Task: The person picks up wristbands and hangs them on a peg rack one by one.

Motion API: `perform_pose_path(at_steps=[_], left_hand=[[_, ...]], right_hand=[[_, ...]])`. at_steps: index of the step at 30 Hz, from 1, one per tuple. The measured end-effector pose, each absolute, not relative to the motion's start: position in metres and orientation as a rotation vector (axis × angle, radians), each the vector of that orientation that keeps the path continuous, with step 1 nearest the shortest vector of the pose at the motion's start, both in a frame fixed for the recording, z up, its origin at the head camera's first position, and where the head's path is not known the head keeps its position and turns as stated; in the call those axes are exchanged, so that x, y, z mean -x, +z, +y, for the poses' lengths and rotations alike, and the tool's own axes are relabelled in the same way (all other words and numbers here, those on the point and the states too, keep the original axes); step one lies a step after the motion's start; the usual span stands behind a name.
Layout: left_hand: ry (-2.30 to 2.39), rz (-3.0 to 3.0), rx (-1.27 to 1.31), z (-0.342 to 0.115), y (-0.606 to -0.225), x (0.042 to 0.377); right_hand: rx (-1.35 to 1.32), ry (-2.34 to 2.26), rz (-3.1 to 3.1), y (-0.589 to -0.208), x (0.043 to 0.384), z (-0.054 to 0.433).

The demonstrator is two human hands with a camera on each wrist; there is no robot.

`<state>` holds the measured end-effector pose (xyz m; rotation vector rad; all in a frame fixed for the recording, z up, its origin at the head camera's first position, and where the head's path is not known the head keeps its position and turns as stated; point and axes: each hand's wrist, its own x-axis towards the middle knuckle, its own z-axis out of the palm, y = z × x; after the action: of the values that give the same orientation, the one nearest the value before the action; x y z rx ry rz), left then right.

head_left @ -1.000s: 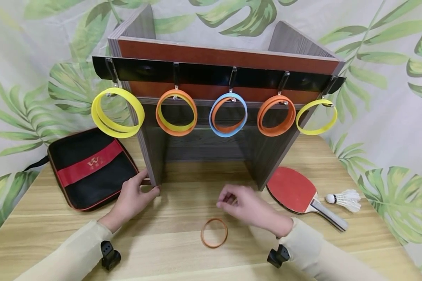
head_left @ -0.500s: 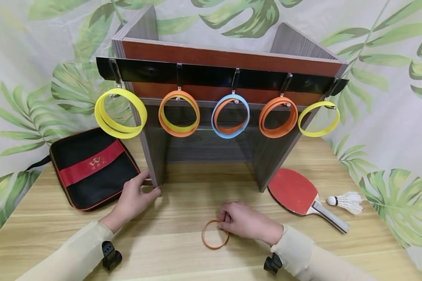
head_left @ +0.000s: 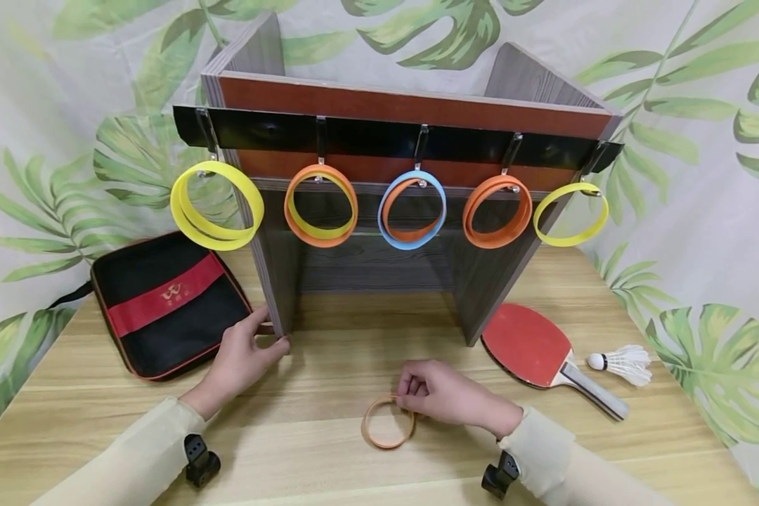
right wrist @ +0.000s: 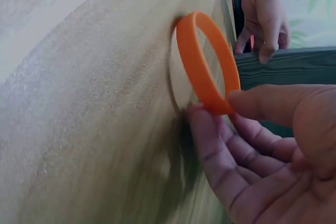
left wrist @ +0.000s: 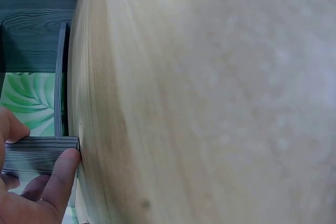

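My right hand (head_left: pixel 449 397) pinches an orange silicone wristband (right wrist: pixel 191 59) between thumb and fingertips. In the right wrist view the band tilts up close over the table, its near edge in the fingers. My left hand (head_left: pixel 237 355) grips the bottom front corner of the grey wooden stand's left side panel (left wrist: pixel 37 155), with the thumb on one face and fingers on the other. Along the stand's front, hooks on a black strip (head_left: pixel 370 137) carry yellow wristbands (head_left: pixel 218 242), an orange and yellow pair, a blue wristband (head_left: pixel 411 245) with an orange one, more orange ones, and yellow at far right.
A black zip case (head_left: pixel 164 330) with a red band lies left of the stand. On the right are a red table tennis bat (head_left: pixel 525 344) and a white shuttlecock (head_left: pixel 623 364). The wooden table (head_left: pixel 291 457) runs back to a leaf-print cloth.
My right hand has come down toward me to the orange wristband, taken hold of its far right edge and begun tilting it up. The left hand stays on the panel.
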<state>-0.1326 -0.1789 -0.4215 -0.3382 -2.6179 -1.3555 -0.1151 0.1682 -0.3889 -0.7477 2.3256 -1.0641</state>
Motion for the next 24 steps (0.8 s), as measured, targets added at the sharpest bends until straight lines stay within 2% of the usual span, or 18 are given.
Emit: perform_pose_path(at_steps=[13,24], left_hand=[[-1.36,-2.604,0.353,-0.178,-0.424,0.133],[-1.354,-2.595,0.353,-0.179,-0.423,0.132]], right_hand=[[0.72,-1.246,2.167,-0.371,0.119,0.193],[0.847,-1.401,2.137,-0.318,0.115,0.215]])
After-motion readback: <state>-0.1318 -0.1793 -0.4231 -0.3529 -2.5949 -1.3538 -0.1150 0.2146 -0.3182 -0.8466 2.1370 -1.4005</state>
